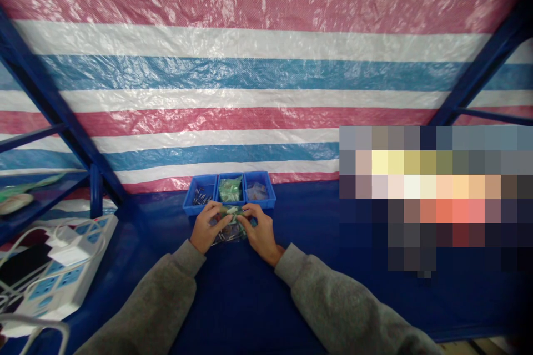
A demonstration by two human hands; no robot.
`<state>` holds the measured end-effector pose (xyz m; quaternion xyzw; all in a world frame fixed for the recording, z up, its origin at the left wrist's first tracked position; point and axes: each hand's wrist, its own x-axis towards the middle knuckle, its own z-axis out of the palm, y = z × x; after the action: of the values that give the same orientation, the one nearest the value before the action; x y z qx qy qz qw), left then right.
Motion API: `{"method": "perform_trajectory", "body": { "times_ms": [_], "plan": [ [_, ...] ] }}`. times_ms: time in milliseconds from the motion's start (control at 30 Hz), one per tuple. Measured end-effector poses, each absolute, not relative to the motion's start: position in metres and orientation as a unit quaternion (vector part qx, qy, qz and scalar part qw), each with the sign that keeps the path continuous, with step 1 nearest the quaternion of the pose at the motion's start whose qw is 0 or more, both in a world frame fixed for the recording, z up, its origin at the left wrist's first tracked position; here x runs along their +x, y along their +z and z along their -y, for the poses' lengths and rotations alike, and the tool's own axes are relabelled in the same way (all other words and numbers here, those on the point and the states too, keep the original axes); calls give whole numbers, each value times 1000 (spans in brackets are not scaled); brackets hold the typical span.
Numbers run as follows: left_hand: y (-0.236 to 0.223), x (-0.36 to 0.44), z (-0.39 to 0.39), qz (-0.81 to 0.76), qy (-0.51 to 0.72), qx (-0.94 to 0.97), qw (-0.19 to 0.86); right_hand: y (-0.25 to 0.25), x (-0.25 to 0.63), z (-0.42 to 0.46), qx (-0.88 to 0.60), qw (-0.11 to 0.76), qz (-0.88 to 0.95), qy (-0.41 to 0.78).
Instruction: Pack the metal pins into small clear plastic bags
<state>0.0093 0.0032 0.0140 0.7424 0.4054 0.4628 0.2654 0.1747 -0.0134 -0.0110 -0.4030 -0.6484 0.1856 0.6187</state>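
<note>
Between my two hands is a small plastic bag with green and white parts (232, 211), pinched at its left side by my left hand (205, 228) and at its right by my right hand (262, 233). Thumbs and fingers of both hands are closed on its edges. Just below it, a pile of small metal pieces in clear plastic (230, 232) rests on the blue table; my hands partly cover it. Right behind stand three joined blue bins: the left bin (191, 199) holds dark metal pins, the middle bin green packets (230, 189), the right bin clear packets (257, 191).
White power strips (79, 288) with chargers and cables lie at the left. Blue frame posts (62, 116) rise on both sides, before a striped plastic sheet (250, 75). A blurred-out patch hides the right side. The blue tabletop (233, 310) extends around my arms.
</note>
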Motion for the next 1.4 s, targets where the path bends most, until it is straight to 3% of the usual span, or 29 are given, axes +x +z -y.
{"method": "perform_trajectory", "body": {
  "times_ms": [267,533,733,1033,1200,1400],
  "plan": [
    [7,15,-1,-398,479,645,443,-10,178,16,-356,594,696,188],
    [14,15,0,-399,499,590,493,-12,177,12,-358,602,700,139],
    [18,14,3,-402,475,655,429,-7,178,13,-358,596,705,139],
    [25,11,5,-385,432,798,168,-5,179,15,-376,595,697,137],
    [19,11,3,-400,416,791,204,-5,178,15,-388,617,671,137],
    [12,7,-2,-441,491,696,281,-8,177,12,-406,602,665,173]
  ]
}}
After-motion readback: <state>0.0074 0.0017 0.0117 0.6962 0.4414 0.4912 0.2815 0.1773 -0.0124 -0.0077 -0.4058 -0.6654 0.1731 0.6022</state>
